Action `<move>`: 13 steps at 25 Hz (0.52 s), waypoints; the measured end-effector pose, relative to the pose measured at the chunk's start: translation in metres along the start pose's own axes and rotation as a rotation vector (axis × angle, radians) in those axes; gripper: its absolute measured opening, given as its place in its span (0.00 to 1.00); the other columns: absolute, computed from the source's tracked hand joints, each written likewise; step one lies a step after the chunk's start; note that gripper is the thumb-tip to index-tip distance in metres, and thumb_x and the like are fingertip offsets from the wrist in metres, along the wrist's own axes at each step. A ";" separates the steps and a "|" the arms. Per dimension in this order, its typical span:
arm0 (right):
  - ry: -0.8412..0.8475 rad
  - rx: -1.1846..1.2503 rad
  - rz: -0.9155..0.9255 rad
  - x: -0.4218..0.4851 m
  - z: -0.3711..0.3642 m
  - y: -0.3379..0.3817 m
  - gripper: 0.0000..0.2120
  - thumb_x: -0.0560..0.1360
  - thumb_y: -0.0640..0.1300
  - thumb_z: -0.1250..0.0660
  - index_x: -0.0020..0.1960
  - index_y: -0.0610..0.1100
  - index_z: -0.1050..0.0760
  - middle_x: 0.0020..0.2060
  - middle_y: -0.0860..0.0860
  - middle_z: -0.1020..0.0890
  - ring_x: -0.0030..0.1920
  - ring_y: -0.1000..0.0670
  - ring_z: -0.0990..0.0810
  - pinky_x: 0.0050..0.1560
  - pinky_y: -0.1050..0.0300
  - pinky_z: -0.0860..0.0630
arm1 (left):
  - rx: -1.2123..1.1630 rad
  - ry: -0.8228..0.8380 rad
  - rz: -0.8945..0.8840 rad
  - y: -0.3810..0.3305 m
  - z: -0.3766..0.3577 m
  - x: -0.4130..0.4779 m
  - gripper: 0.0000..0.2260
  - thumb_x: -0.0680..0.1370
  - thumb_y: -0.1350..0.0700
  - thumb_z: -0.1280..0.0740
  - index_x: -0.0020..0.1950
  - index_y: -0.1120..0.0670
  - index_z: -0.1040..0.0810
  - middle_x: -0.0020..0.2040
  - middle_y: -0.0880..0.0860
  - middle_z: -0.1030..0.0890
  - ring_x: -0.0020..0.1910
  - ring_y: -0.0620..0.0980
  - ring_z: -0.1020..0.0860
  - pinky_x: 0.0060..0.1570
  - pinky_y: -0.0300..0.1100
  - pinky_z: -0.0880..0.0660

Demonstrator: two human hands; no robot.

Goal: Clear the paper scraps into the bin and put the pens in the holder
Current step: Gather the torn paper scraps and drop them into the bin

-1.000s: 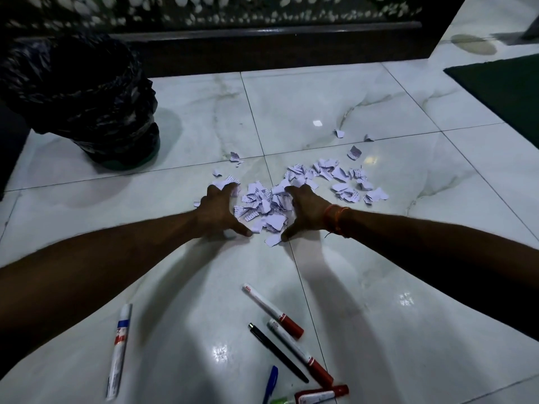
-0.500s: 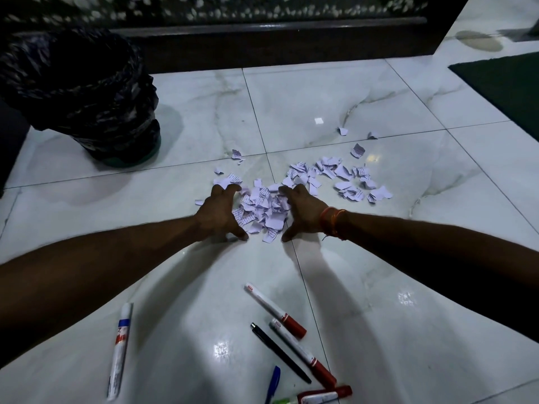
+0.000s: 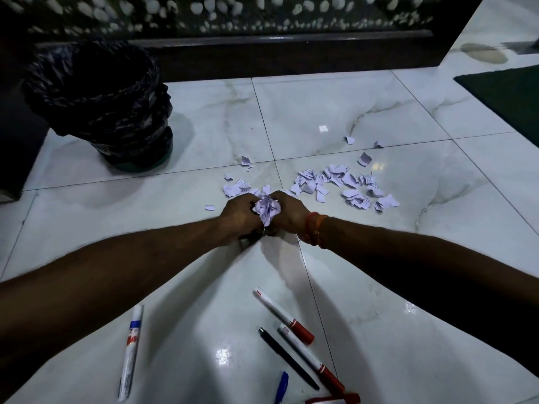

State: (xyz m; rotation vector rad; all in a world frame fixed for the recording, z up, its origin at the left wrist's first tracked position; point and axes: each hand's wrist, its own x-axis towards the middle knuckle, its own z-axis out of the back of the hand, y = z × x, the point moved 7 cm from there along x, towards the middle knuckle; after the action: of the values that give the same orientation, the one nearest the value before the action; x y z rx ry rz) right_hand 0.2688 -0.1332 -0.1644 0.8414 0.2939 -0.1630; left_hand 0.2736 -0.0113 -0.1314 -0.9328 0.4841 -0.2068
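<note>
Paper scraps (image 3: 335,185): most lie loose on the floor (image 3: 291,112), beyond and right of the hands; 1 bunch (image 3: 266,209) is squeezed between both hands.
Left hand (image 3: 237,217): fingers curled round the bunch.
Right hand (image 3: 288,212): fingers curled round the bunch; orange thread (image 3: 313,228) at the wrist.
Bin (image 3: 99,103): black-lined, upright, far left, well apart.
Pens: black pen (image 3: 287,358), blue pen (image 3: 281,386) and 2 red-capped markers (image 3: 283,314) lie close together below the arms; white marker (image 3: 131,351) apart, left.

Orange and red threads (image 3: 313,228) circle the wrist of the right hand (image 3: 287,211); both forearms (image 3: 116,275) are bare.
</note>
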 end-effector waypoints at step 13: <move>0.005 0.232 0.104 0.001 0.021 0.152 0.27 0.53 0.36 0.26 0.52 0.35 0.24 0.49 0.38 0.17 0.50 0.38 0.17 0.56 0.37 0.21 | -0.313 -0.215 0.057 -0.024 0.136 -0.031 0.18 0.60 0.57 0.27 0.48 0.56 0.19 0.47 0.60 0.16 0.42 0.56 0.17 0.53 0.53 0.19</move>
State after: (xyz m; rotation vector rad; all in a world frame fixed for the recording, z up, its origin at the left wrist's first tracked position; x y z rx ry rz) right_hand 0.3131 -0.0492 -0.0435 1.0850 0.2382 -0.0985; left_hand 0.3134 0.0837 -0.0351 -1.2300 0.3479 0.0232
